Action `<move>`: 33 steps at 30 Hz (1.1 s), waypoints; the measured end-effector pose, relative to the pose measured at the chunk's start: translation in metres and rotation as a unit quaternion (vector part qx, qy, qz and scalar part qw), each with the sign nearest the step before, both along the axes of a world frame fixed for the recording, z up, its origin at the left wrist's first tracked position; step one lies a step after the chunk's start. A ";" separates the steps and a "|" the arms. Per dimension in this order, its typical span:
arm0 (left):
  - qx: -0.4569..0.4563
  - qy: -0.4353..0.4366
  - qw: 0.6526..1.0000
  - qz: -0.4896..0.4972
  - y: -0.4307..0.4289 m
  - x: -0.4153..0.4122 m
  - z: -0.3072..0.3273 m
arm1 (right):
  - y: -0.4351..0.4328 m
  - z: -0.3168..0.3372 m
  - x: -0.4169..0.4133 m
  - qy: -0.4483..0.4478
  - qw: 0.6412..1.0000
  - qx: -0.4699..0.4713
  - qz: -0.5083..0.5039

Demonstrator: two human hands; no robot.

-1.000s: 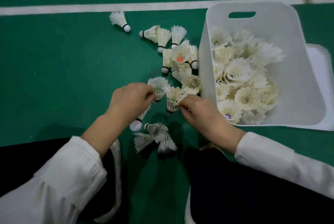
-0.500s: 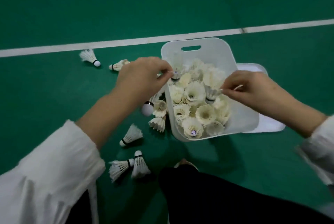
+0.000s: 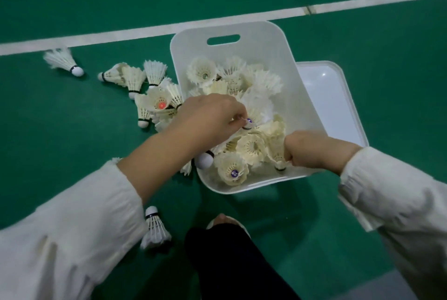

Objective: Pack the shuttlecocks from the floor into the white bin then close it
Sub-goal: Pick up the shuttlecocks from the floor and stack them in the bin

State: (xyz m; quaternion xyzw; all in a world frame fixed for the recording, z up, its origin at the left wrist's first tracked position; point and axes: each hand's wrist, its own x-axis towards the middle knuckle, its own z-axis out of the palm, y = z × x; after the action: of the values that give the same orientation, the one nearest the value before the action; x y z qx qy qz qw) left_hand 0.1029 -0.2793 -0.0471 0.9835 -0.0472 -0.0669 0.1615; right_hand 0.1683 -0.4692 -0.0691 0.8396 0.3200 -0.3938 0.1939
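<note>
Now both hands are down inside the white bin (image 3: 244, 189), which sits mid-frame, heaped with shuttlecocks. Half a second ago they were raised above it, the left at its left rim and the right out over the lid. A second ago they were low on the green floor (image 3: 72, 142), picking pieces up left of the bin. The left hand (image 3: 212, 118) pinches a purple-marked shuttlecock (image 3: 249, 122) between thumb and fingertips, just over the centre of the pile. The right hand (image 3: 312, 152) is clenched round the feathers of a second shuttlecock (image 3: 279, 163), cork pointing down, at the lower right corner of the bin. The lid (image 3: 331, 96) lies flat on the floor at the right, partly hidden behind the bin's right wall. A loose cluster of shuttlecocks (image 3: 145, 86) lies on the floor just beside the bin's left wall. A lone shuttlecock (image 3: 64, 61) lies at the upper left, just below the white line (image 3: 145, 33). One more, the near shuttlecock (image 3: 154, 229), lies at the lower left beside the left sleeve (image 3: 72, 227).
</note>
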 end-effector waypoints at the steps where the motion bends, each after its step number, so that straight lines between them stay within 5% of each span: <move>1: 0.002 0.002 1.000 -0.002 0.000 -0.001 -0.003 | 0.000 0.000 0.000 0.017 1.000 -0.003 0.002; 4: -0.002 0.005 1.000 -0.008 0.002 -0.005 -0.010 | -0.003 0.014 0.003 0.045 0.999 -0.002 -0.029; 7: -0.006 0.012 1.000 -0.008 0.003 -0.007 -0.013 | -0.006 0.046 0.005 -0.015 0.990 0.121 -0.066; 10: -0.008 0.003 1.000 -0.013 0.000 -0.006 -0.010 | 0.000 0.062 0.000 -0.005 0.904 0.356 -0.238; 13: -0.019 -0.017 0.999 -0.034 -0.005 -0.007 -0.007 | 0.015 0.047 -0.003 0.052 0.846 0.388 -0.361; 16: -0.048 -0.049 0.996 -0.056 -0.006 -0.012 -0.003 | 0.020 0.036 0.004 0.026 0.858 0.373 -0.351; 19: -0.142 0.011 0.990 0.023 0.006 -0.013 0.009 | 0.010 0.043 0.016 -0.014 0.902 0.313 -0.297; 22: -0.199 -0.023 0.975 0.097 0.026 -0.013 0.011 | 0.007 0.036 0.010 -0.021 0.940 0.251 -0.230; 26: -0.169 -0.030 0.984 0.053 0.035 -0.013 0.003 | 0.016 -0.009 -0.016 -0.071 0.977 0.168 -0.108; 33: -0.132 -0.065 0.989 -0.017 0.037 -0.017 -0.010 | 0.023 -0.014 -0.018 -0.103 0.985 0.137 -0.020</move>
State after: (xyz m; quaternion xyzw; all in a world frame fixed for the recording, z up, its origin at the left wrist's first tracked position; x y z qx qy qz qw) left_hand 0.0855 -0.2423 -0.0570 0.9549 -0.0831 0.0011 0.2850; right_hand 0.1501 -0.4462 -0.0832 0.9006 0.3321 -0.2617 0.1012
